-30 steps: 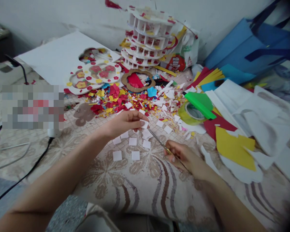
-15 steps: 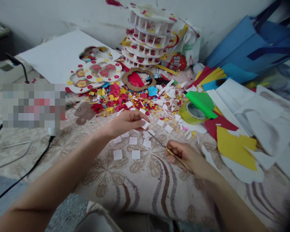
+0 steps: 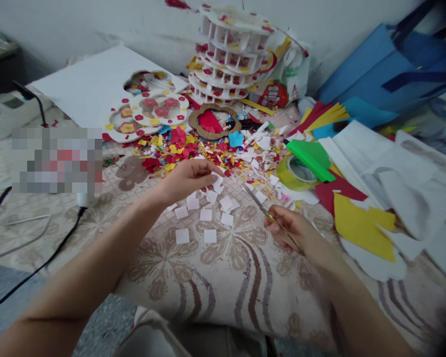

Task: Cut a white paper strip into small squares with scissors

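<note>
My left hand (image 3: pixel 188 181) is over the upper part of a group of small white squares. Its thumb and fingers pinch a white square (image 3: pixel 218 184), partly covered by the fingertips. In my right hand (image 3: pixel 288 228) is a pair of slim metal tweezers (image 3: pixel 259 199), silver at the front and gold-coloured further back. Their tips point up and left, apart from the square. Several loose white squares (image 3: pixel 205 215) lie flat on the patterned tablecloth (image 3: pixel 223 277) between and below my hands.
Behind my hands spread coloured paper scraps (image 3: pixel 182 144) and a cardboard flower ring (image 3: pixel 200 130). A tiered white paper model (image 3: pixel 230 59) stands at the back. To the right are a green-handled tape roll (image 3: pixel 301 171), yellow sheet (image 3: pixel 362 225) and blue bag (image 3: pixel 371 64). A black cable (image 3: pixel 59 253) runs left.
My right hand has drawn back to the right and down, so the tweezers' tips have left the square. My left hand has shifted slightly up and left with it.
</note>
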The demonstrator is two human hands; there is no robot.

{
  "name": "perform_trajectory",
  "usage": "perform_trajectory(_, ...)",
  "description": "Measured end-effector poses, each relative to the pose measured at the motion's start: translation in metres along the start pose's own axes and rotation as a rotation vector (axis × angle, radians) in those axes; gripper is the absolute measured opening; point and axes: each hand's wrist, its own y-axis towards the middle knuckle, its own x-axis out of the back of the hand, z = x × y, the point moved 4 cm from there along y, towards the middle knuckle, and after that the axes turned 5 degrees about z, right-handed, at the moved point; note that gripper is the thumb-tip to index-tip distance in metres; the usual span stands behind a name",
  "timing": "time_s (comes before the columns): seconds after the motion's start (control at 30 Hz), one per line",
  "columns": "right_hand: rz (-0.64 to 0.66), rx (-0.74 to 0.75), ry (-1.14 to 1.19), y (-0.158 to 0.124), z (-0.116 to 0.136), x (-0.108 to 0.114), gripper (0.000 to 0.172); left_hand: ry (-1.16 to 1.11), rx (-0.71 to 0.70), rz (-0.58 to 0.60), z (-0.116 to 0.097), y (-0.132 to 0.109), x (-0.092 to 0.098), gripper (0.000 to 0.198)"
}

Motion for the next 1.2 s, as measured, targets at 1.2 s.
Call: perform_trajectory(1.2,-0.312,0.257,0.135,-0.005,0.006,0.035,0.042,1.004,0.225,0.032,-0.006,-0.027,-0.02,0.011)
